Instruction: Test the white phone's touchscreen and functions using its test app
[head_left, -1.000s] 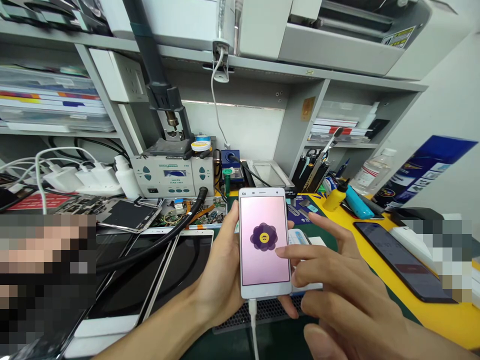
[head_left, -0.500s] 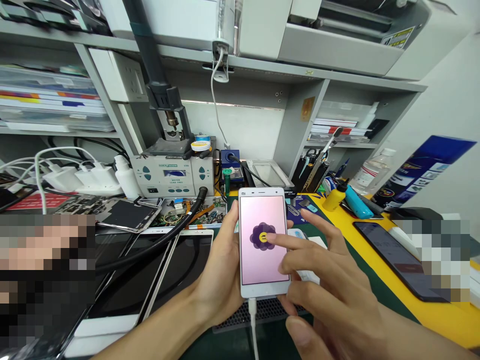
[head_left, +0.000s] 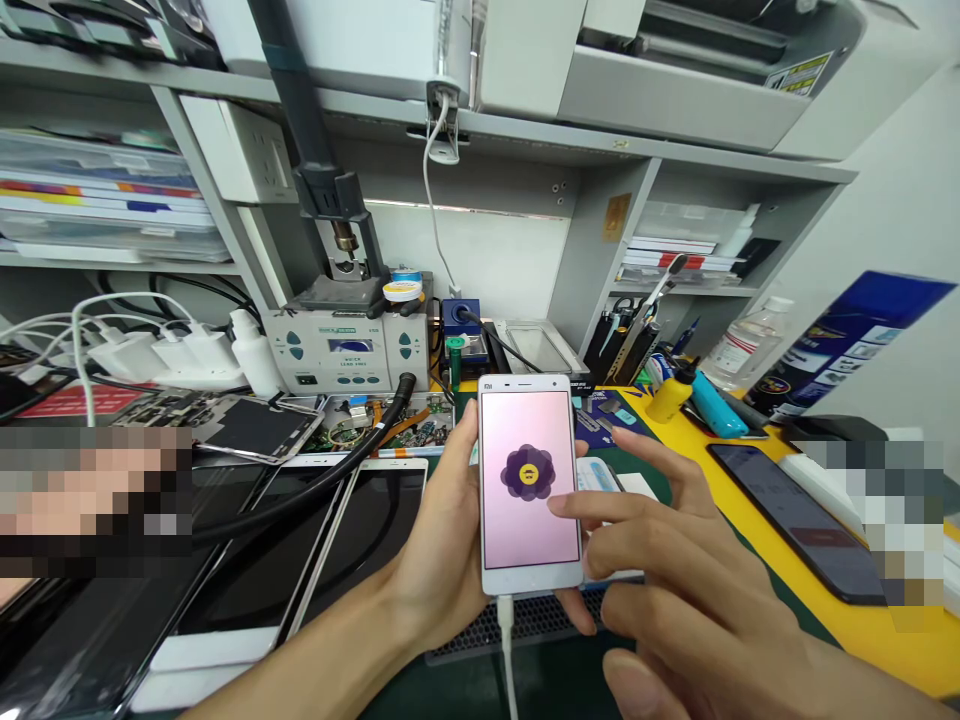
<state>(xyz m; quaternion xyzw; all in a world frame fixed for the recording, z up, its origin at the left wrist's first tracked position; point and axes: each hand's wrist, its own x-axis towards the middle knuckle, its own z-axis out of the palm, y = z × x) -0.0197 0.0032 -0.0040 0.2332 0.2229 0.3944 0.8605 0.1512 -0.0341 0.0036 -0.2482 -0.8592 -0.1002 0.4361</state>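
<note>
Two hands meet around one white phone at the near centre, above the surface (head_left: 859, 630). The left hand (head_left: 431, 560) grasps the white phone (head_left: 530, 548), thumb along its left edge and fingers wrapped behind. The right hand (head_left: 679, 575) grips nothing: its fingers are loosely spread and partly bent, with the index fingertip over the lit screen, just right of one purple flower graphic (head_left: 517, 492). Whether that fingertip presses the glass, I cannot tell. One white cable (head_left: 508, 655) runs from the phone's bottom edge toward the near side.

The surface is yellow on the right, with a dark green mat (head_left: 566, 685) under the hands. One black phone (head_left: 795, 520) lies to the right; dark-screened panels lie left, a thick black hose (head_left: 337, 485) across them. Farther right stand one yellow bottle (head_left: 670, 397), one clear bottle (head_left: 742, 350) and one blue can (head_left: 855, 335), tilted in view.

On the far side sits one grey control unit (head_left: 360, 370) with a small display, a white bottle (head_left: 256, 358) at its left. Grey shelving (head_left: 600, 240) rises behind, carrying a pale machine (head_left: 675, 95) at upper right. Pixelated patches hide parts of both sides.
</note>
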